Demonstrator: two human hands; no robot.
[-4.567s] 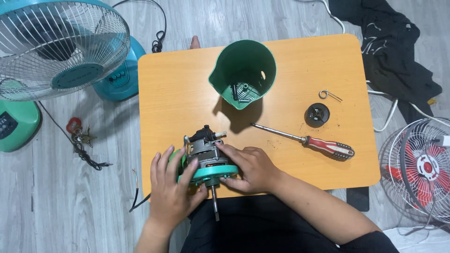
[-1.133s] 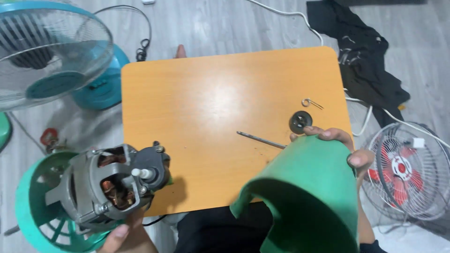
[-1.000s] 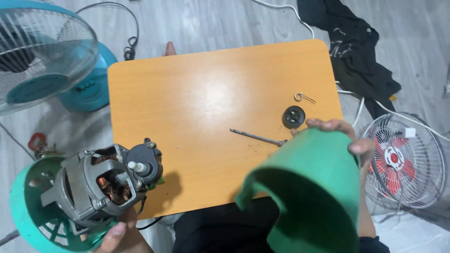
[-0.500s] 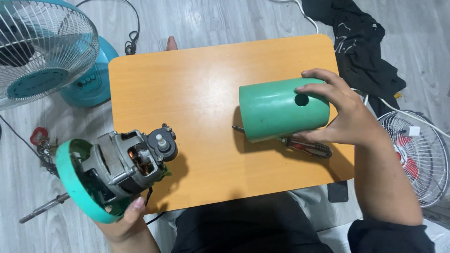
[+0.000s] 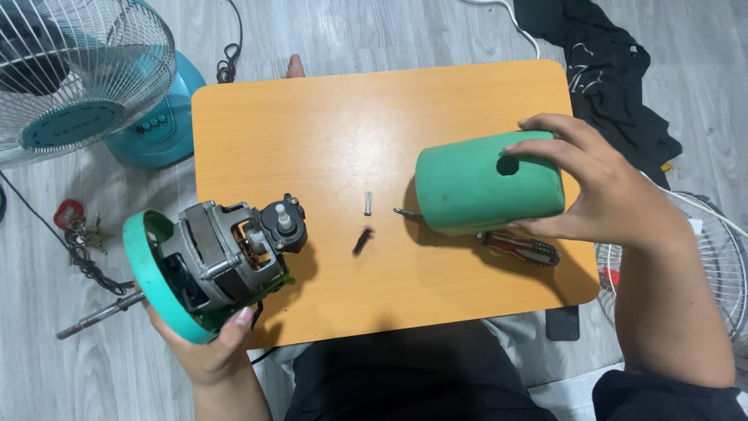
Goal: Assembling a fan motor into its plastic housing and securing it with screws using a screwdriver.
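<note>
Currently our left hand [image 5: 204, 343] grips the fan motor assembly [image 5: 214, 261] from below, fingers curled under the teal mounting plate [image 5: 152, 281]. We hold it off the near-left corner of the orange table [image 5: 327, 125], tilted. Motor shaft [image 5: 97, 316] sticks out past the hand toward the floor; the grey gearbox with its white knob [image 5: 284, 222] points toward the table centre.

Our right hand [image 5: 600, 195] wraps the green motor housing [image 5: 487, 183], held on its side just above the tabletop, thumb under, fingers spread over the closed end. One round hole in its side wall faces up, just beside the fingertips.

Under that hand and housing, a screwdriver with a red-and-clear handle [image 5: 518, 248] lies on the table, its shaft mostly hidden by the housing.

Between the two hands, a small silver screw [image 5: 368, 203] is in mid-air or on the table, cannot tell; a dark blurred bit [image 5: 361, 241] sits near it.

Beyond the left hand: a fan with wire grille [image 5: 74, 70] on the floor, keys [image 5: 78, 230] nearby. Past the right hand: black cloth [image 5: 604, 70] and another fan guard [image 5: 713, 265].
</note>
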